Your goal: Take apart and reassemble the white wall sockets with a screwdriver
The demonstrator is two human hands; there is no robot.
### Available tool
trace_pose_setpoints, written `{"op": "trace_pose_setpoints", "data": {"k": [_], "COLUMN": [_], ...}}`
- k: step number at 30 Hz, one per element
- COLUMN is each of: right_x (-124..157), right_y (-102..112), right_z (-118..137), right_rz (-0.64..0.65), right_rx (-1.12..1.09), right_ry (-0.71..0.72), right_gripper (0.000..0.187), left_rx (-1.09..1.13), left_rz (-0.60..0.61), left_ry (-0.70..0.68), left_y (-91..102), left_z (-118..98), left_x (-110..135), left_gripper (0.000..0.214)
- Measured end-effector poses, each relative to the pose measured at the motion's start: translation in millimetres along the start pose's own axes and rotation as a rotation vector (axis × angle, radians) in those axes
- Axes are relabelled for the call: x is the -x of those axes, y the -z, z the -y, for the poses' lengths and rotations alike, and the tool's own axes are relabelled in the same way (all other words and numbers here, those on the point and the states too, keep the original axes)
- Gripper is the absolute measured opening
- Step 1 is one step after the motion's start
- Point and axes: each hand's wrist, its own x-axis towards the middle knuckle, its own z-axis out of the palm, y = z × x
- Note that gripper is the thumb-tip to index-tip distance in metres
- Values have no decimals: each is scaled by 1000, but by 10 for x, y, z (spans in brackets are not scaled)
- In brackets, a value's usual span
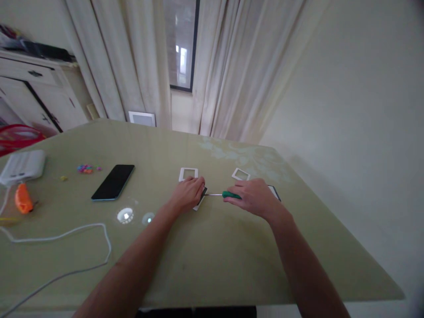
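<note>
My right hand (254,197) is closed around the green handle of a screwdriver (229,194). Its thin metal shaft points left, and the tip meets the edge of a small flat black-and-white panel (200,202). Fingers of my left hand (187,194) press and grip that panel against the table, covering most of it. Just beyond my left hand lies a white square frame (181,174). Another white frame (236,173) rests beyond my right hand. A flat dark-edged piece (274,192) shows partly from behind my right hand.
On the left of the table (205,256) are a black phone (113,182), small colourful beads (85,168), an orange object (23,198) and a white box (24,165) with a white cable (66,236). Curtains (142,57) hang behind; a wall (357,132) stands at right.
</note>
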Motion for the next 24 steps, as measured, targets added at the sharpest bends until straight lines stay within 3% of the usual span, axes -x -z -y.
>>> {"op": "trace_pose_setpoints", "data": {"k": [3,6,10,14,20,24], "right_x": [-37,29,200,322,405,400], "right_y": [-38,-231,-477,-506,-482,-486], "right_z": [-128,-243,-285,-359,-500,-428], "right_rz": [71,146,151,143,31,-48], "right_rx": [-72,-310,-487,-555,-606,-648], "right_ry": [-7,-144,-296,-386,-438,-439], "right_gripper": [27,37,50,53,46,37], "left_rx": [11,41,126,265,470,430], "left_rz": [4,-12,-71,-134,-243,-287], "left_ry": [27,41,46,73,225,303], "left_y": [6,8,-22,-41,84,127], "left_z": [-8,-30,-67,-30,280,537], "left_x": [-6,-2,16,14,-41,-16], "left_gripper": [23,20,23,29,49,48]}}
